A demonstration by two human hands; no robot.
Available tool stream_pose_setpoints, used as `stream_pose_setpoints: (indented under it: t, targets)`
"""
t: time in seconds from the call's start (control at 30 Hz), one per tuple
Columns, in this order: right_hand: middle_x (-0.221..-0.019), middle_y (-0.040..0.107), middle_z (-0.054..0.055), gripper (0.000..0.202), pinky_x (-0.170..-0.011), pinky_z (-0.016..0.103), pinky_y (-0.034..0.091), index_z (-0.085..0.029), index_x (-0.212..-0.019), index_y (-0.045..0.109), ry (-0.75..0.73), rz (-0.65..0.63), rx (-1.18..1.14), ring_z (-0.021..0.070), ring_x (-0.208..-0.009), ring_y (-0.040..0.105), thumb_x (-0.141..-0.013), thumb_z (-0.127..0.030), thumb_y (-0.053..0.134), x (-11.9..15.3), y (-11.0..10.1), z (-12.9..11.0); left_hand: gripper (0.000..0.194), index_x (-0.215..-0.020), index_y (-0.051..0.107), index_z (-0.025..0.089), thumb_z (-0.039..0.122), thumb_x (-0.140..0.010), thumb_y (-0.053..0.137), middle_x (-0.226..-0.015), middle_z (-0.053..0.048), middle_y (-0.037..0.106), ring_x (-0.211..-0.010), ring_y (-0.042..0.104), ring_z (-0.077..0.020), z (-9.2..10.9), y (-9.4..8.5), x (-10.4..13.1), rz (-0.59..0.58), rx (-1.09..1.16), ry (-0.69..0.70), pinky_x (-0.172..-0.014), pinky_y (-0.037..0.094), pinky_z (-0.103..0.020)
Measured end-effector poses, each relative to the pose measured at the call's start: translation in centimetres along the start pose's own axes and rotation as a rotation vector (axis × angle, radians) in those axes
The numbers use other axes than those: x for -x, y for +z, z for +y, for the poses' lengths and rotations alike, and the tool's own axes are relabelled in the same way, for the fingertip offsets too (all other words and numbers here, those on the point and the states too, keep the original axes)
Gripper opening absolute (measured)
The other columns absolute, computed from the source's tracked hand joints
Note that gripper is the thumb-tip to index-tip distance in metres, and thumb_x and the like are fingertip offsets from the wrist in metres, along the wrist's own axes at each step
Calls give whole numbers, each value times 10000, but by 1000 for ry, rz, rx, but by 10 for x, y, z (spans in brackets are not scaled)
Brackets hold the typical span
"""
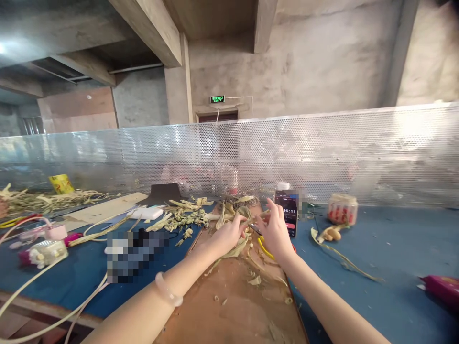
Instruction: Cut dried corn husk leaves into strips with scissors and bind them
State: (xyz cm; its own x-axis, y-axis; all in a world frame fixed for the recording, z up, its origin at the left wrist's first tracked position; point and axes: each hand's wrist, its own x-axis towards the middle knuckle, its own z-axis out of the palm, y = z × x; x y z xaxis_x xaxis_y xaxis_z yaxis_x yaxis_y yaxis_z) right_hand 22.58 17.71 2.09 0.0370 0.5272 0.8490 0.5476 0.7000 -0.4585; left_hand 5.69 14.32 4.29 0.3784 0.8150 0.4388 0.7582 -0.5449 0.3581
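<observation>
Above a brown board (229, 306), my left hand (231, 233) has its fingers pinched on a strip of dried husk (251, 220). Close on its right, my right hand (278, 231) bends its fingers round the other end of the same strip. Dried leaves (223, 216) lie around and beyond the fingers, partly hidden by them. Under my right hand sits a tool with yellow handles (264, 248), probably pliers or cutters; its working end is mostly covered. Loose husk scraps (255, 280) are scattered on the board.
A phone (291, 220) stands upright behind my right hand. A lidded jar (342, 209) is on the blue table (401, 248), with a magenta glue gun (441, 289) at far right. Dried plant pieces (190, 217) and cables (84, 306) lie left. A perforated metal screen (322, 153) runs behind.
</observation>
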Motion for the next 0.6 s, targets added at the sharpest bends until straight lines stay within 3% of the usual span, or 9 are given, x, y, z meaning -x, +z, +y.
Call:
stream_pose_setpoints:
  t: [0.13,0.27,0.43,0.6]
  targets:
    - [-1031,545,110,406,-700,356,515,-159,-1217,464,42,-48,-36,170,-707,567,-824,-259,481,-2,-3,-2,242,-1003,545,192,313,-918,353,-746,-57,683,-614,617,-168,-1,-2,-2,40,-74,5,-573,399,-238]
    - [-1012,596,93,411,-689,336,508,-166,-1174,504,32,-60,-38,187,-781,573,-767,-153,445,-2,-3,-3,269,-892,558,204,307,-933,313,-777,-53,671,-714,623,-170,-4,-4,-4,115,-79,11,-649,399,-246]
    - [-946,648,81,322,-839,405,432,-170,-1067,598,11,-45,21,235,-894,522,-775,-182,462,-6,-8,-1,334,-769,534,199,329,-941,278,-670,-11,641,-574,582,-132,-8,-4,-5,132,-26,11,-592,397,-224]
    - [-939,664,88,263,-772,367,429,-185,-985,642,68,-31,78,250,-921,506,-843,-275,439,-6,-13,-1,339,-780,541,205,355,-940,283,-659,20,647,-458,528,-104,-7,-4,-2,91,23,46,-514,387,-205]
